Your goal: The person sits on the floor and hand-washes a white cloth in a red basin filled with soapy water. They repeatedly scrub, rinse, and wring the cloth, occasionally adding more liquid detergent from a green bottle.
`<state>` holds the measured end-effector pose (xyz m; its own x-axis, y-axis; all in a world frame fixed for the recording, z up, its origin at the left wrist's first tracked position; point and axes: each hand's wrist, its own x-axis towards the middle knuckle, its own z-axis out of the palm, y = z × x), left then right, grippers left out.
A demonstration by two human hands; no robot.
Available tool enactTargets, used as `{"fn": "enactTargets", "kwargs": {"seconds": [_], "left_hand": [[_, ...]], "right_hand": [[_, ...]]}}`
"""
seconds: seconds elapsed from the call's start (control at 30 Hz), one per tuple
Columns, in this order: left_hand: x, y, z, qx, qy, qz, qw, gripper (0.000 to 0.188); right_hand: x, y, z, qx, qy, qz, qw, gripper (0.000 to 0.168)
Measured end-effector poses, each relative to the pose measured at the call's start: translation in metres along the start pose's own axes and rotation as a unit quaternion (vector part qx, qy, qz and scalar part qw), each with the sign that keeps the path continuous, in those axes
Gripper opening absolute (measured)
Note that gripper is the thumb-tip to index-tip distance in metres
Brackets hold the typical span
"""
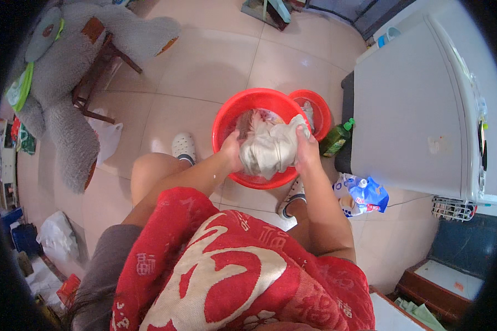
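A bundled, wet-looking pale cloth (269, 149) is held between both my hands over a large red plastic basin (221, 124). My left hand (233, 149) grips its left side, and my right hand (307, 147) clasps its right end near the basin's rim. Darker brown fabric shows inside the basin beside my left hand, with some suds or liquid behind the cloth. A smaller red basin (325, 111) stands just behind on the right, with a greyish cloth (307, 113) in it.
Right of the basins stand a green pump bottle (336, 140), a blue and white plastic pouch (361, 194) and a large pale appliance (401, 107). A big grey plush toy (66, 78) leans on a dark wooden stool (91, 82) at the left. White plastic bags (58, 236) lie on the floor.
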<state>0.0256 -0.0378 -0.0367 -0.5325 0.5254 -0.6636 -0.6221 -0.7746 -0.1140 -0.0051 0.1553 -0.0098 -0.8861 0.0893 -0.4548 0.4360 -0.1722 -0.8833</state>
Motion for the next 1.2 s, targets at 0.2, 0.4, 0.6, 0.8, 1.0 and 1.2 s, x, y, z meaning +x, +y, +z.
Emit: {"fn": "enactTargets", "kwargs": {"seconds": [0.2,0.4,0.6,0.8,1.0,1.2], "left_hand": [[0.041,-0.047,-0.013,-0.039,-0.141,0.146,0.978,0.075],[0.049,-0.067,-0.014,-0.028,-0.165,0.137,0.976,0.070],[0.057,-0.071,-0.014,-0.065,-0.155,0.122,0.978,0.064],[0.114,-0.041,-0.051,-0.144,-0.332,0.179,0.915,0.059],[0.094,-0.046,-0.026,-0.136,-0.191,0.121,0.965,0.053],[0.145,-0.023,-0.055,-0.242,-0.483,0.133,0.831,0.044]], "right_hand": [[-0.096,0.006,0.052,-0.522,-0.061,-0.377,0.763,0.038],[-0.095,0.065,0.060,-0.583,-0.063,-0.365,0.723,0.036],[0.007,0.033,0.053,-0.555,0.109,-0.296,0.769,0.038],[-0.060,0.079,0.083,-0.501,-0.038,-0.394,0.770,0.032],[0.055,0.037,0.077,-0.558,0.215,-0.194,0.778,0.033],[-0.048,0.055,0.139,-0.599,0.038,-0.375,0.707,0.026]]}}
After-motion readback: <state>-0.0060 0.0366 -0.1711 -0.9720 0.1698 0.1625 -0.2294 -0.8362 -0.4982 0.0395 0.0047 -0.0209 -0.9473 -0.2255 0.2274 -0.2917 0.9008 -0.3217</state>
